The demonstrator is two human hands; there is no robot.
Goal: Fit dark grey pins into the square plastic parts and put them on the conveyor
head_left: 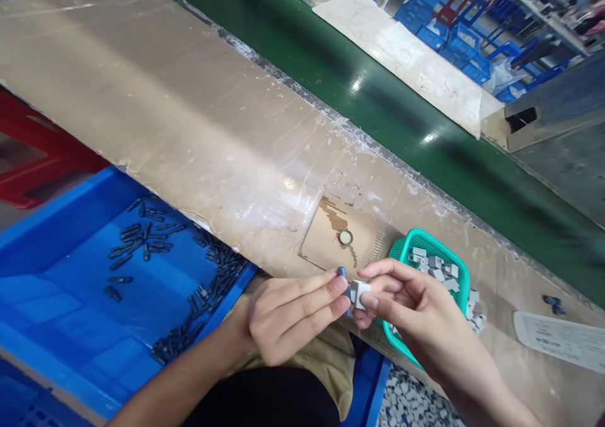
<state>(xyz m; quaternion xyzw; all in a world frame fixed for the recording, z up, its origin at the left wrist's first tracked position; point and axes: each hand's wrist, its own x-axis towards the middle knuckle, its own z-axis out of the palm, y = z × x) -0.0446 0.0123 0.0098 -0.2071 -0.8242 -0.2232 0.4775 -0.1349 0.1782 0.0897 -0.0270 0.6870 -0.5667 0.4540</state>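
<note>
My left hand [288, 316] pinching a small dark pin [344, 288], my right hand [401, 301] pinching a small white block [362, 291], both meeting over the tabletop [198, 137] edge, beside a teal basket [460, 269], blue bin [70, 288] at left.

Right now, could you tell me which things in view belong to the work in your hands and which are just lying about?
In use:
left hand pinching a small dark cylindrical part
right hand pinching a small white square clip
blue plastic bin of dark parts
teal plastic basket of white clips

Lying about:
round toothed metal cap
printed paper sheet
green conveyor belt
</note>
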